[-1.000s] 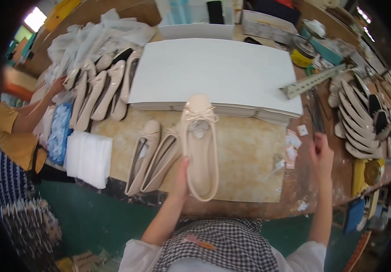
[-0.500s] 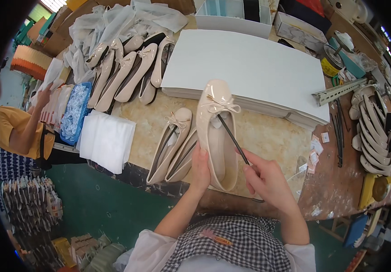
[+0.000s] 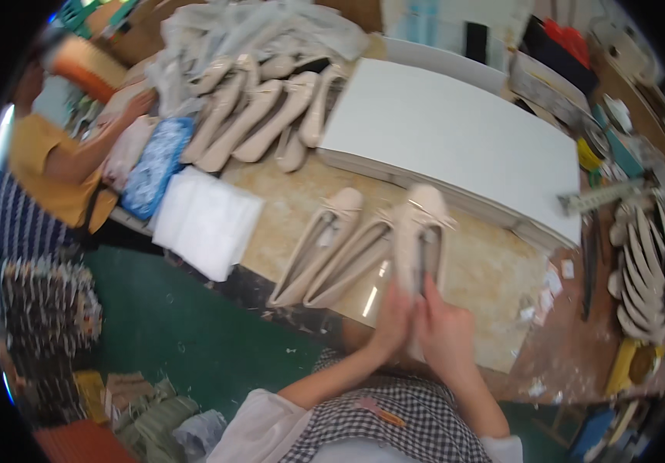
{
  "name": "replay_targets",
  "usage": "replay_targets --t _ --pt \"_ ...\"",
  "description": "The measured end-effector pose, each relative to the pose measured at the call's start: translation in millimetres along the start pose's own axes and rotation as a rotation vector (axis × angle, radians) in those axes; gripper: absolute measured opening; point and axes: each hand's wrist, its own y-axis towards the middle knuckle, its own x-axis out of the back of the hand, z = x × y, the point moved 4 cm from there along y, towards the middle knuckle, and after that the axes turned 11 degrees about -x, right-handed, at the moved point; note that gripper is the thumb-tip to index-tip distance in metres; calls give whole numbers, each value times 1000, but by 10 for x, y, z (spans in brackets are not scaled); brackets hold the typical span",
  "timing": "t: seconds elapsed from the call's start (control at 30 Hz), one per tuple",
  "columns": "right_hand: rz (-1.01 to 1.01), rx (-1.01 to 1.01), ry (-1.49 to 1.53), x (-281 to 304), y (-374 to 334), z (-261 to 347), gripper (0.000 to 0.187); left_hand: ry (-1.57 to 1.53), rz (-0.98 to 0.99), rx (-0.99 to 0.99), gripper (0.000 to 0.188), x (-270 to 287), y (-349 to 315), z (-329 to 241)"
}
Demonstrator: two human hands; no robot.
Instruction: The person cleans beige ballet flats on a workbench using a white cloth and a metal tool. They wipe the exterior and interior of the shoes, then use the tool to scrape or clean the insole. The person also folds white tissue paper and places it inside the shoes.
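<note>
right hand (image 3: 448, 328) left the bench, now working inside the shoe (image 3: 417, 231).

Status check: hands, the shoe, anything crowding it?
Both hands on the shoe: left hand grips the heel end, right hand works a thin dark tool inside. Two more shoes lie close on its left.

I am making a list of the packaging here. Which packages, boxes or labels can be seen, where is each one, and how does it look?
Flat white box: upper middle of the bench, wide rectangle, plain lid.
Blue patterned packet: left bench edge, soft, blue and white.
White folded stack: beside that packet, rectangular.
Small white labels: right of the hands, scattered paper scraps.
Clear plastic bags: top, crumpled.
</note>
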Motion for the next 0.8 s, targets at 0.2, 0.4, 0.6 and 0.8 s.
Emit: replay_targets --t 0.2,0.4,0.6,0.8 --pt "18 -308 490 531 -91 -678 30 1259 163 -517 47 603 299 -984" --pt "-4 -268 436 408 -96 -708 29 1255 453 -307 35 863 713 -750" --pt "-203 -361 198 901 -427 -1617 24 1414 9 -644 44 2106 1730 -1506" --pt "-645 -504 -277 2118 -853 -3058 24 1766 -182 -1053 49 1557 2212 -2234"
